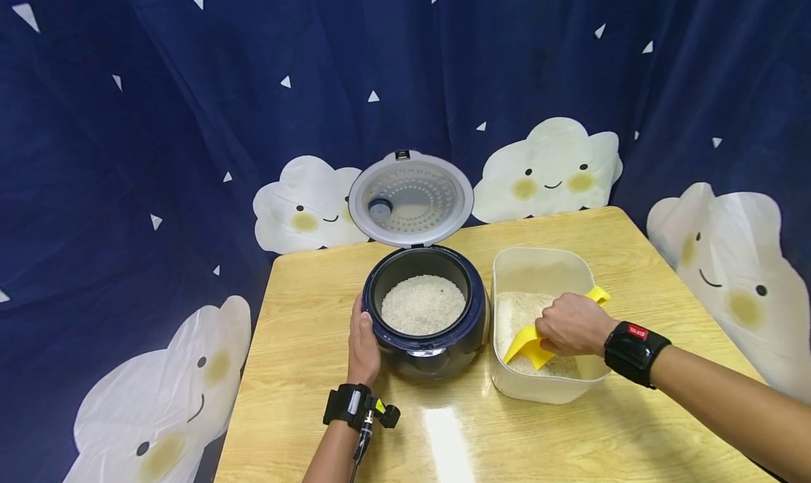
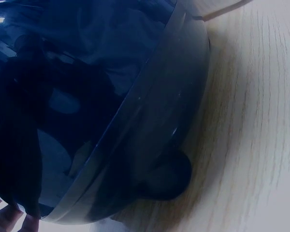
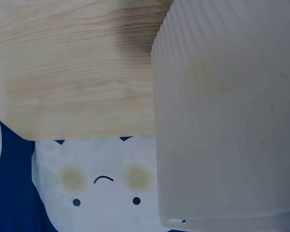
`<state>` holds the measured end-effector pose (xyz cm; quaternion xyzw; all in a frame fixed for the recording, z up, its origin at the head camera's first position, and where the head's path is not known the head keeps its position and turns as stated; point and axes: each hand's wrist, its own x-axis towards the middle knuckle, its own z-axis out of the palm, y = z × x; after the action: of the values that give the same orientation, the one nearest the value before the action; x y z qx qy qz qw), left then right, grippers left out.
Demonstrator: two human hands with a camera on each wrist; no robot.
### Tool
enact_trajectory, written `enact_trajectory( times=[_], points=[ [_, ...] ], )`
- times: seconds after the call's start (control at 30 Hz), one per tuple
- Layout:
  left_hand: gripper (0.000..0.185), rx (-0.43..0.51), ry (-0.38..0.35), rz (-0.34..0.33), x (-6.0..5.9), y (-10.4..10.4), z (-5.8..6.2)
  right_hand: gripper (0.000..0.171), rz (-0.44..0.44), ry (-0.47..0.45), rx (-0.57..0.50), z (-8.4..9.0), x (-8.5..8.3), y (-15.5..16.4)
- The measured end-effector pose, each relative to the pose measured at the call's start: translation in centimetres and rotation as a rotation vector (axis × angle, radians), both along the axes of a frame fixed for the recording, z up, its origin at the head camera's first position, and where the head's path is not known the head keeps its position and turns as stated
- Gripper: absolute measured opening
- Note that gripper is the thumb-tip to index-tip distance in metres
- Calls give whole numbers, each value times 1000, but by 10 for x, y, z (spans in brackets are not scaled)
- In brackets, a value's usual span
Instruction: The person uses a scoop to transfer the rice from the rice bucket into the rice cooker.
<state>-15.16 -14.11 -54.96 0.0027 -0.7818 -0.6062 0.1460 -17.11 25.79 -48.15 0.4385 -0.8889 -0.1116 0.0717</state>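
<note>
A dark blue rice cooker (image 1: pixel 426 342) stands mid-table with its lid (image 1: pixel 410 198) swung up and white rice (image 1: pixel 423 304) in its pot. My left hand (image 1: pixel 363 342) rests flat against the cooker's left side; the left wrist view shows only the cooker's glossy wall (image 2: pixel 101 111) close up. To the right stands a translucent plastic container (image 1: pixel 545 384) with rice in it. My right hand (image 1: pixel 573 324) grips a yellow scoop (image 1: pixel 527 343) inside that container, its mouth down in the rice. The right wrist view shows the container's outer wall (image 3: pixel 227 111).
The wooden table (image 1: pixel 304 342) has edges at the left, back and right. A dark blue curtain with white cloud faces (image 1: pixel 548 167) hangs close behind and around it. Both wrists wear black bands.
</note>
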Motion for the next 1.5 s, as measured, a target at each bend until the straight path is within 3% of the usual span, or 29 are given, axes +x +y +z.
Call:
enact_trajectory(
  times=[0.2,0.7,0.93,1.27,1.5],
  points=[
    [55,4,7,3,0,0,-1,42,73,58,-5,-1,0,0],
    [55,-9,3,18,1,0,-2,43,126,56,25,2,-2,-1],
    [57,-18,4,25,-1,1,-3,44,78,7,67,3,-1,-1],
    [56,-30,-15,35,0,0,-2,48,73,-27,77,3,-1,-1],
    [56,-28,-13,34,0,0,-2,49,6,-152,95,6,-3,-3]
  ],
)
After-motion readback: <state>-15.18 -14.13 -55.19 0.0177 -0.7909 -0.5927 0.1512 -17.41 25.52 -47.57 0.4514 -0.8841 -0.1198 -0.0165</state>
